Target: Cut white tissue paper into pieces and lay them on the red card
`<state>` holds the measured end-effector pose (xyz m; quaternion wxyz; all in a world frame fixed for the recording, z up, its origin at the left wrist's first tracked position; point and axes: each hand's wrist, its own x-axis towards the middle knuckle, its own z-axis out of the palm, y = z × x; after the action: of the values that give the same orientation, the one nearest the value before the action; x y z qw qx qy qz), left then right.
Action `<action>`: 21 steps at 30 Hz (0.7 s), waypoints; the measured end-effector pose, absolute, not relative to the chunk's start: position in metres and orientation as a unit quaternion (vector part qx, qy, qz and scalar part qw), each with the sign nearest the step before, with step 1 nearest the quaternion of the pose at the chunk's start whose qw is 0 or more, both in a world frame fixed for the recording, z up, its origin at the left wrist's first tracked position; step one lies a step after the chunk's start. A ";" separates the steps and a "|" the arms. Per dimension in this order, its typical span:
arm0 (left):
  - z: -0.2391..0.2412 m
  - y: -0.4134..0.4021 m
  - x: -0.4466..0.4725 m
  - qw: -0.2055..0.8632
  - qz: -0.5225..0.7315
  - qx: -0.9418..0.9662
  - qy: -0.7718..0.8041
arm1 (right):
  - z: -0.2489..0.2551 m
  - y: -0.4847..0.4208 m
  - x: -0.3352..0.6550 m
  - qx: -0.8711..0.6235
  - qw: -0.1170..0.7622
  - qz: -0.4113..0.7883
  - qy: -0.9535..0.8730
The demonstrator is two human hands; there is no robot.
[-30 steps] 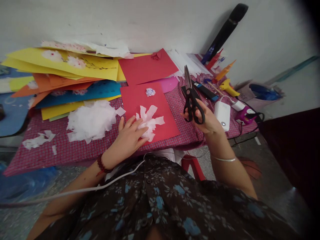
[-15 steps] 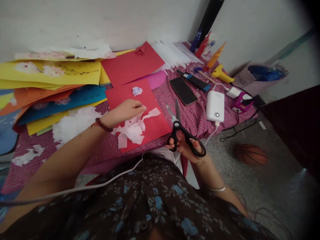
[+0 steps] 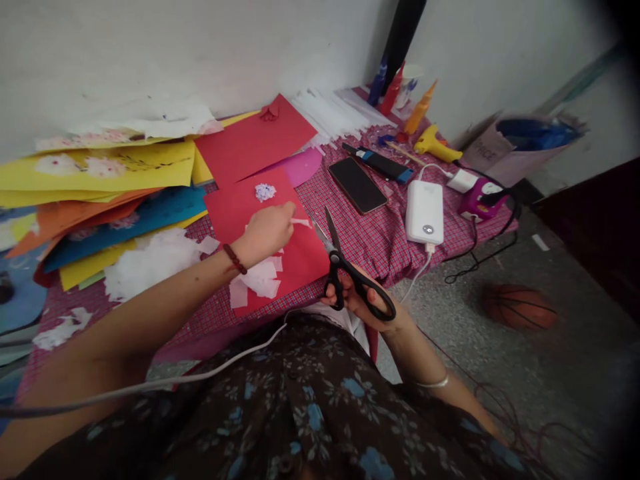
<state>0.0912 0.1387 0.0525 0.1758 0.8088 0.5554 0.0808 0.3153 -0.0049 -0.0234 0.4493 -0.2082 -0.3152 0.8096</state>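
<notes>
- at a checked tablecloth (image 3: 380, 237), the left hand (image 3: 270, 233) closes its fingers on one white strip (image 3: 303, 223), held over the near red sheet (image 3: 297, 267).
- the right hand (image 3: 361, 303) grasps one pair of scissors (image 3: 345, 262), fingers at the handles, blades parted by the right edge of the near red sheet; whether they touch the strip, an onlooker cannot tell.
- work appears midway: loose white pieces (image 3: 263, 280) already lie on the near red sheet, part hidden behind the left hand and defying a count, while the held strip seems left to be cut.
- left of the near red sheet: one large white heap (image 3: 155, 263) and one small cluster of scraps (image 3: 63, 328), too tangled to count.
- on its far part: one speckled tuft (image 3: 265, 193).
- beyond it: a second red sheet (image 3: 255, 147) bearing one folded red shape (image 3: 270, 112).
- right of it: one phone (image 3: 358, 185), one white power bank (image 3: 425, 210), one yellow glue gun (image 3: 435, 143).
</notes>
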 end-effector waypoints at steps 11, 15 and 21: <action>0.112 0.109 0.026 0.612 0.399 0.439 0.523 | 0.000 -0.012 0.296 -0.264 0.375 0.766 -0.451; 0.112 0.068 -0.013 0.561 0.449 0.415 0.558 | 0.020 -0.007 0.263 -0.258 0.314 0.769 -0.494; 0.114 0.020 -0.071 0.517 0.518 0.355 0.582 | 0.034 0.000 0.192 -0.214 0.252 0.775 -0.538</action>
<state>-0.0708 0.0205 0.1140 0.5168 0.3552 0.5817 0.5180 0.1915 -0.0003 0.0339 0.2522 -0.2144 -0.5377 0.7754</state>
